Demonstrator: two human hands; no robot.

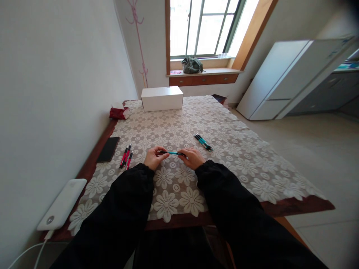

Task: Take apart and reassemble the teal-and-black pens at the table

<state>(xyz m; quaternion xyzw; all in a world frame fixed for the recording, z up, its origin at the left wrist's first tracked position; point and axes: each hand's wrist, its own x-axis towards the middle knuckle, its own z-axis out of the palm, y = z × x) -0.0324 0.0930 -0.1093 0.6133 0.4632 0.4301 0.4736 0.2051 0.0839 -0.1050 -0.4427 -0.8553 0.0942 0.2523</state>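
Teal pen held level between both our hands, above the lace cloth.

Our left hand point(153, 157) and right hand point(193, 157) pinch the teal pen point(172, 152) at its ends; it looks light, stiff and slick, best gripped by the barrel. Beyond lie more teal pens point(203, 142).

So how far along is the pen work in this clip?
Looks like midway, though that is a guess. A teal pen is held at both ends, left hand and right hand, above the tablecloth. A few teal pens lie together to the right and a few red pens to the left. Which group is finished cannot be told.
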